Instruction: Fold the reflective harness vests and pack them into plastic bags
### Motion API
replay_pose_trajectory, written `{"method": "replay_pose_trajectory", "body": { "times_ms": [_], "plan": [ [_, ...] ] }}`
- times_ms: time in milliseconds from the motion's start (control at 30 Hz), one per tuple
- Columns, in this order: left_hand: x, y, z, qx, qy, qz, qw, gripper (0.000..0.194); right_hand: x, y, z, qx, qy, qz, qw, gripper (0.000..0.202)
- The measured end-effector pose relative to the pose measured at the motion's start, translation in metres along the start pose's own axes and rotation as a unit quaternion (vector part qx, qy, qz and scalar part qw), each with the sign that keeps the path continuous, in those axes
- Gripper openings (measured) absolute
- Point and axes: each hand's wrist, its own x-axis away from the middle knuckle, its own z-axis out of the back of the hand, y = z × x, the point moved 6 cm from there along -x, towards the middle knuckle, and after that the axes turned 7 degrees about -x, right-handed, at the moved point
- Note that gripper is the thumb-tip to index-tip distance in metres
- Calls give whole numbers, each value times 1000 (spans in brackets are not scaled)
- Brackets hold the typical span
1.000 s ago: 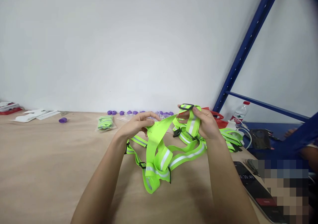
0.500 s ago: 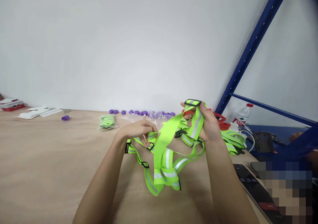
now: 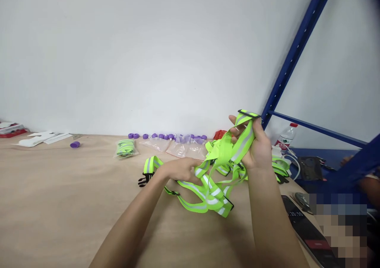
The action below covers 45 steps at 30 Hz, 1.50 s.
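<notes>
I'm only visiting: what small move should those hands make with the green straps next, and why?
Perhaps the left-hand grip should bring its section of the neon-green, silver-striped fabric harness towards the right-hand grip: the right holds a folded length near a black rectangular slider, while loops hang loose between them and a black plastic clip juts out leftward.

left grip (image 3: pixel 183 170): lower, back upward, curled | right grip (image 3: pixel 259 146): higher, palm inward, curled

Light wooden table (image 3: pixel 59 204) with bagged green straps (image 3: pixel 125 148), purple pieces (image 3: pixel 145 136), white papers (image 3: pixel 35 139), phone (image 3: pixel 307 226)
</notes>
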Motion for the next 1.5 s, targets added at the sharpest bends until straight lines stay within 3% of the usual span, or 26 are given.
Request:
{"method": "replay_pose_trajectory", "body": {
  "times_ms": [67, 167, 333, 667, 767, 900, 967, 1167, 1267, 1433, 1500],
  "plan": [
    [-2, -13, -5, 8, -29, 34, 999, 28, -1, -4, 6, -27, 29, 20, 999, 35],
    [3, -27, 1, 44, -37, 62, 996, 23, -3, -13, 20, -72, 89, 59, 992, 31],
    [19, -29, 15, 109, -66, 52, 990, 26, -2, -23, 38, -134, 197, 106, 965, 33],
    [40, -25, 46, 86, 18, 43, 995, 28, 9, -35, 31, -207, 282, 147, 925, 45],
    [44, -22, 58, 115, 99, 46, 987, 26, 12, -41, 28, -203, 285, 166, 922, 45],
    [55, -16, 83, 82, 301, 17, 950, 37, 14, -43, 29, -191, 311, 171, 915, 45],
    [58, -13, 89, 86, 340, -12, 936, 44, 14, -43, 29, -192, 314, 174, 913, 44],
    [63, -23, 91, 257, 289, -105, 916, 59, 11, -43, 34, -191, 324, 175, 910, 47],
    [71, -28, 93, 298, 272, -118, 908, 56, 10, -43, 36, -193, 328, 179, 907, 48],
    [83, -21, 93, 335, 209, -191, 899, 45, 11, -44, 31, -197, 317, 176, 911, 48],
    [85, -20, 95, 331, 212, -197, 898, 43, 12, -43, 29, -202, 322, 168, 910, 48]
  ]
}}
